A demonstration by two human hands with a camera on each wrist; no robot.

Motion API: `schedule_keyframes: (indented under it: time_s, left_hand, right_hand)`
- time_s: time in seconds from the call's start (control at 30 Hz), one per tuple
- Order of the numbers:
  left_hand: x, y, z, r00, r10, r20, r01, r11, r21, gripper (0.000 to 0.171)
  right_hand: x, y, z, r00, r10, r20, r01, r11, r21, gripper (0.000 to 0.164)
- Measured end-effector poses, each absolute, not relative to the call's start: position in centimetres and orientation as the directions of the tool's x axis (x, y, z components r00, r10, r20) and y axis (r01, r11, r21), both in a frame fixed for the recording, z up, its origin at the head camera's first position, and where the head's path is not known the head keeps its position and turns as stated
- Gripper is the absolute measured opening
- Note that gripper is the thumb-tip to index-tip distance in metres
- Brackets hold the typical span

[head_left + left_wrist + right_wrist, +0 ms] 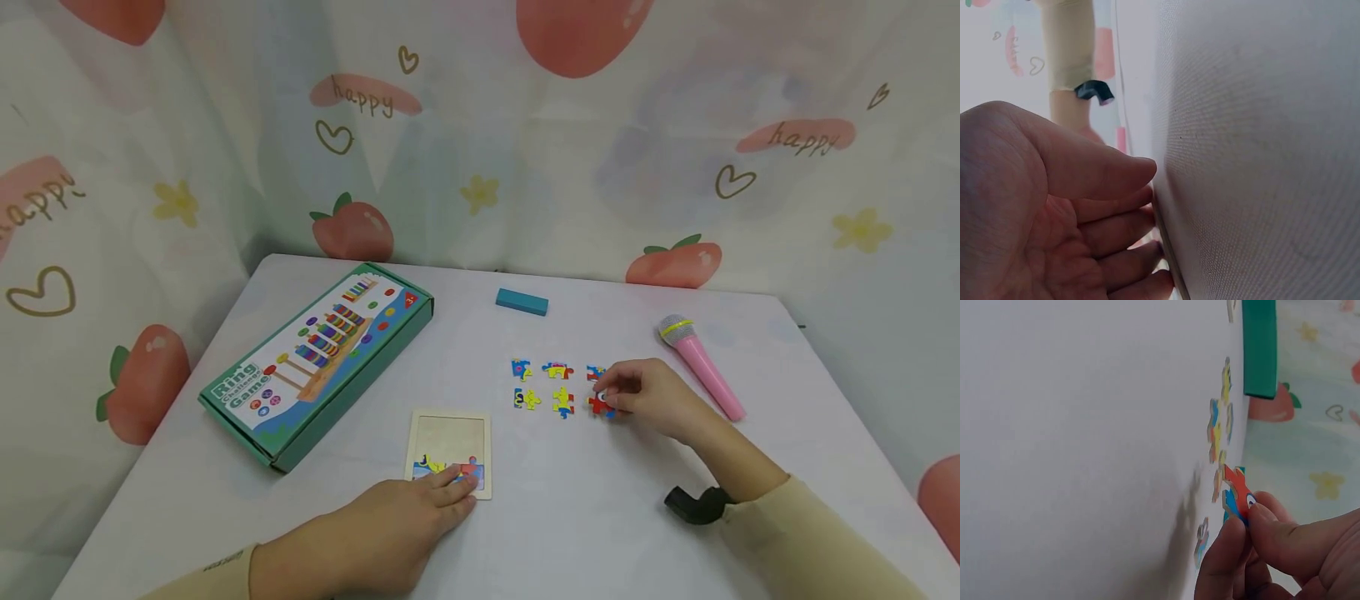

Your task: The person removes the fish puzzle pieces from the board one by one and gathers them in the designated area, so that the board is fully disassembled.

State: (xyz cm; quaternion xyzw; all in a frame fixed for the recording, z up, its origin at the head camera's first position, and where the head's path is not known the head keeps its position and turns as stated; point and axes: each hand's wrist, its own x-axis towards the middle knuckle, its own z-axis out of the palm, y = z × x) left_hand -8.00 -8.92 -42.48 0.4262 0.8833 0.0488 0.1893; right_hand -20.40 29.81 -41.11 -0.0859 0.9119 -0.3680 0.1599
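My right hand [654,400] pinches a red and blue jigsaw piece [1239,492] with an eye printed on it, between thumb and fingertips. In the right wrist view the piece is tilted and raised off the white table. Several other jigsaw pieces, among them a yellow and red one [563,402], lie in two rows beside that hand. My left hand [405,525] rests its extended fingers on the lower part of a wooden puzzle tray [450,413]. Fitted pieces [431,464] fill the tray's bottom strip, partly hidden by the fingers; bare wood shows above them.
A green ring game box [322,358] lies slantwise at the left. At the back is a teal block [522,302]. A pink toy microphone [708,371] lies right of my right hand. A black curved object [696,506] sits at the right wrist. Printed curtains hang behind the table.
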Motion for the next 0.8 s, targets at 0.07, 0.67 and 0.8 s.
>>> schedule_keyframes:
  time_s: [0.07,0.67,0.8]
  left_hand:
    - [-8.0,-8.9,-42.4,-0.564,0.769,-0.300,0.733,0.634,0.247,0.060]
    - [-8.1,-8.5,-42.3,-0.572,0.753,-0.325,0.710,0.653,0.264,0.061]
    - [-8.0,-8.5,-42.3,-0.579,0.752,-0.315,0.713,0.654,0.251,0.061]
  right_hand:
    - [-20.9,30.3,-41.4,-0.936,-0.270,-0.227,-0.042,0.725,-0.687,0.013]
    - [-21.1,28.6,-42.5,-0.964,-0.199,-0.178,-0.088,0.866,-0.493,0.018]
    - [-20.7,28.4,-42.6,-0.967,-0.201,-0.157,-0.103,0.870,-0.481,0.017]
